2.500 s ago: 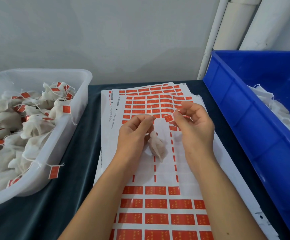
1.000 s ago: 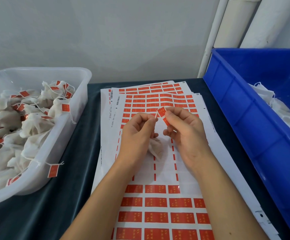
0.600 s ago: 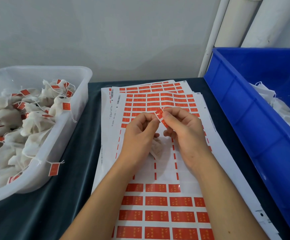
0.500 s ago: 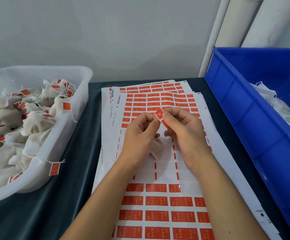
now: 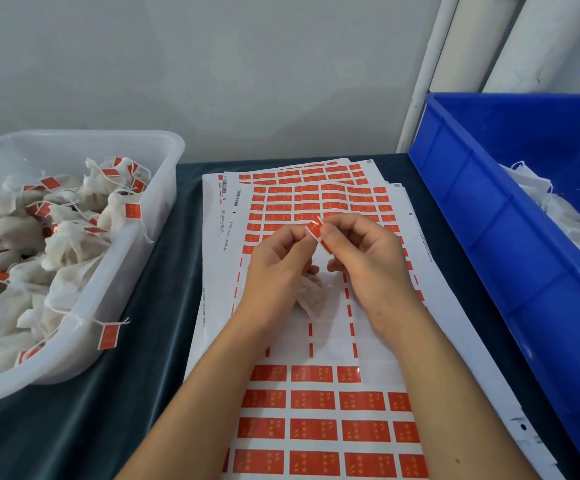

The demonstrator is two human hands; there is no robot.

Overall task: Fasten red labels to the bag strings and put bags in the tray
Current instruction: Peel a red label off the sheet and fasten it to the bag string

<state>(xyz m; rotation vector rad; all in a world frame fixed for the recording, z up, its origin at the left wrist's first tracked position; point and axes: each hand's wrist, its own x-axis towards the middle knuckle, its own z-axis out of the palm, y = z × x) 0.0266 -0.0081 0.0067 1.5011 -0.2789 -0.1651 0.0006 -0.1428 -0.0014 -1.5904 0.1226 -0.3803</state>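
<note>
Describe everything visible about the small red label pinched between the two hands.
The small red rectangular label looks glossy, with a white edge and a faint glint. It is tilted, held above the white sticker sheet, pinched between the left hand and right hand fingertips. The right thumb covers part of it. Any string through it is too fine to see.

a small packing workbench: label sheets point(image 5: 316, 403) on dark cloth point(image 5: 108, 427), a white tray point(image 5: 143, 237) of tagged bags left, a blue crate point(image 5: 489, 254) right (bare wall behind).
</note>
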